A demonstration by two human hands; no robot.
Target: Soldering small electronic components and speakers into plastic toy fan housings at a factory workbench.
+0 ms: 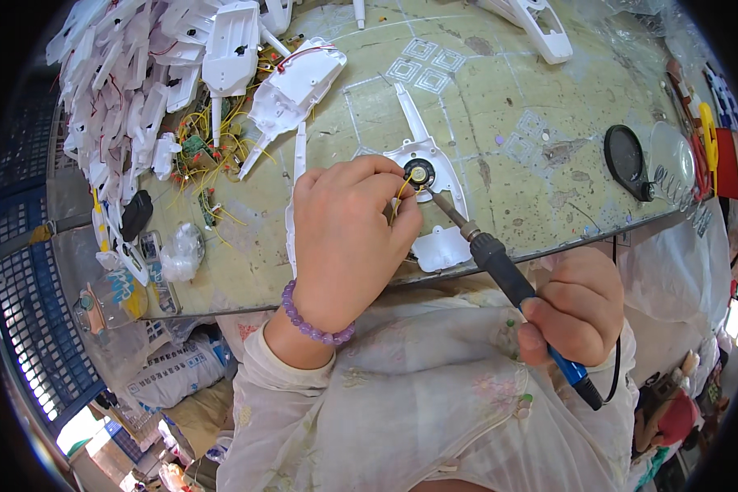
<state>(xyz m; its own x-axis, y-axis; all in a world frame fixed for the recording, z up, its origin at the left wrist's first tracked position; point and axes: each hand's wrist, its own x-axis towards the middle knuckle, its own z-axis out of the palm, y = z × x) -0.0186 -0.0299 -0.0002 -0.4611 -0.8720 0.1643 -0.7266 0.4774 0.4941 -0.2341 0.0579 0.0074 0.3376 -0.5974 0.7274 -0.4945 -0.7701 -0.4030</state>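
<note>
Left hand point(348, 238) pinches yellow wire point(401, 193) at speaker point(419, 174); right hand point(578, 307) clenches soldering iron point(500, 266), entering from 4 o'clock. Advisable: steady tip, brief contact.

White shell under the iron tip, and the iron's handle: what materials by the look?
White shell: likely moulded plastic, matte, with thin ribs and rounded edges. Soldering iron in the right hand: bare metal tip, black grip, probably plastic or rubber, blue end; left hand holds a yellow wire.

Left hand point(348, 238) hides the yellow wire's point(402, 195) end.
</note>
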